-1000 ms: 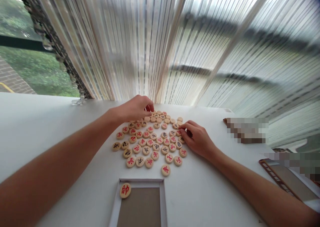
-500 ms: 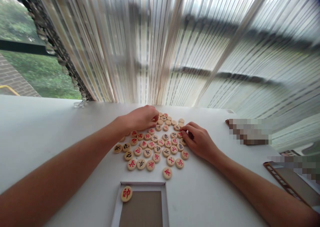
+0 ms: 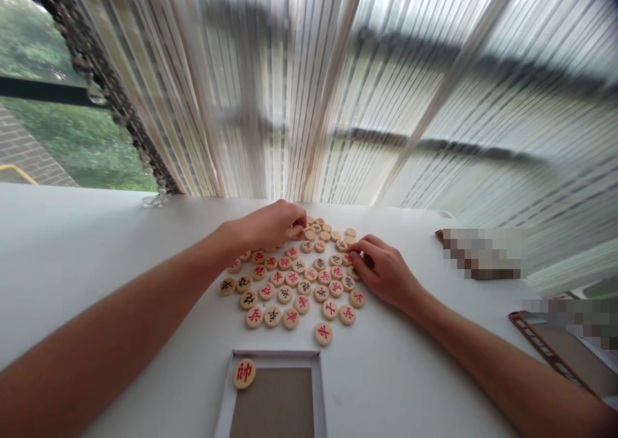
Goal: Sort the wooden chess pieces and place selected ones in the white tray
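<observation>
Wooden xiangqi pieces [image 3: 310, 274] with red or black characters lie spread on the white table. At the far left of the spread, my left hand [image 3: 280, 225] is closed, its thumb and fingers on a red-marked piece [image 3: 300, 234]. My right hand [image 3: 383, 267] rests at the right edge with fingers curled and thumb and forefinger close together. Its fingertips touch a red-marked piece [image 3: 347, 259], just beside a black-marked piece [image 3: 342, 245]. Several pieces at the back lie blank side up. A larger red-marked piece [image 3: 244, 373] sits on the near tray's corner.
The shallow white-rimmed tray [image 3: 320, 386] with a grey-brown bottom stands at the near edge. Farther right lie a brown box part [image 3: 497, 274] and a brown-edged box [image 3: 545, 348], both partly blurred out. String curtains [image 3: 309, 90] hang behind the table [image 3: 120, 232].
My left hand has shifted slightly away from me. The red-marked piece at its fingertips and more pieces under its wrist now show. My right hand has barely moved.
</observation>
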### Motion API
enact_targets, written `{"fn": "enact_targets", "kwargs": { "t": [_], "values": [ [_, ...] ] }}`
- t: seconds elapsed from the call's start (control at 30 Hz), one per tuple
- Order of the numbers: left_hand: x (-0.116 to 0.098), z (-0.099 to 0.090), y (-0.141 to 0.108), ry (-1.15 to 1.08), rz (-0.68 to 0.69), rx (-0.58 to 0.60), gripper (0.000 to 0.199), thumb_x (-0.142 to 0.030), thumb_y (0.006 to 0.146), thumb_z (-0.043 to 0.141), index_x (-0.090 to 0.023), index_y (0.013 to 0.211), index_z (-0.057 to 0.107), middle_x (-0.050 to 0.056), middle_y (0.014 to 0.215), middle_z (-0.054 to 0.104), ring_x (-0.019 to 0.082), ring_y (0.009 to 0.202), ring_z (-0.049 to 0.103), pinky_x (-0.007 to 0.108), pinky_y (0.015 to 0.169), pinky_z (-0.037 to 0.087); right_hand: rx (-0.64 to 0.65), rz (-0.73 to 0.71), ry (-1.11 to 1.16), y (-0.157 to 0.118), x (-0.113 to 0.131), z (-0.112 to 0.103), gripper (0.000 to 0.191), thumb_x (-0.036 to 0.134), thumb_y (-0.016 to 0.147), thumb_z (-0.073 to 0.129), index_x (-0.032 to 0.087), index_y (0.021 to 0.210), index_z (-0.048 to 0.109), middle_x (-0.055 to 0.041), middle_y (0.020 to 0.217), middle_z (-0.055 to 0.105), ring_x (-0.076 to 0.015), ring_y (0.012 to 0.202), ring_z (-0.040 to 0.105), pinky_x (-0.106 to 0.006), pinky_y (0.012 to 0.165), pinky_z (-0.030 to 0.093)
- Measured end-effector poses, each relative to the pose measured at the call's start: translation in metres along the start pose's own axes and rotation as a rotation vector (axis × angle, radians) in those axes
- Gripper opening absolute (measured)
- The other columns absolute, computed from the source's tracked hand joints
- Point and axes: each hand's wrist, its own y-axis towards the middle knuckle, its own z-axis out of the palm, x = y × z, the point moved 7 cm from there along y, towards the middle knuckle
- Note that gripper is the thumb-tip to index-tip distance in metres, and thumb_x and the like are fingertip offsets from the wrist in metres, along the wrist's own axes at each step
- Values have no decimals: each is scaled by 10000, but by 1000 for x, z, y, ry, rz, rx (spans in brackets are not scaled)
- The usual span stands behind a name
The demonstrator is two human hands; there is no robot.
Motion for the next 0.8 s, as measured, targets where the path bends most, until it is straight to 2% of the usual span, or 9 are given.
{"fn": "enact_targets", "kwargs": {
  "t": [0.13,0.3,0.43,0.6,0.7,0.8],
  "values": [
    [3,2,1,-16,-10,-18,188,-222,958,606,-164,986,783,71,902,781,173,755,682,270,682,471,-3,0,0,0,-1,0,181,244,1028,538,213,984,712,-74,973,678,-185,720,638,-324,655,502],
    [-6,2,1,-18,10,-48,216,-255,984,630,-169,1105,786,112,1101,753,209,912,699,300,786,504,8,6,1,0,-2,1,183,241,1026,539,206,1005,718,-76,985,676,-184,718,631,-329,655,498],
    [-17,6,2,-4,45,-27,233,-242,1016,589,-169,1001,810,108,1039,723,192,845,681,297,760,494,9,3,-1,0,-1,1,178,235,1024,543,205,995,716,-75,980,673,-184,721,627,-329,661,495],
    [-26,8,2,16,63,-3,186,-191,989,622,-152,935,796,101,1035,701,169,780,654,282,698,466,8,6,0,0,-1,1,184,242,1030,539,206,1001,717,-75,986,672,-182,721,625,-325,660,493],
    [-28,7,2,13,67,12,88,-173,925,714,-149,970,786,96,1043,702,183,819,661,282,712,465,9,3,-7,0,-1,0,180,232,1027,540,207,991,715,-75,977,671,-183,724,630,-320,658,490],
    [-29,9,2,19,90,11,94,-182,901,745,-145,982,777,98,1040,712,208,874,669,294,741,466,3,-12,-17,0,1,-1,180,230,1027,541,202,985,714,-72,957,666,-180,709,626,-315,653,487]
  ]
}}
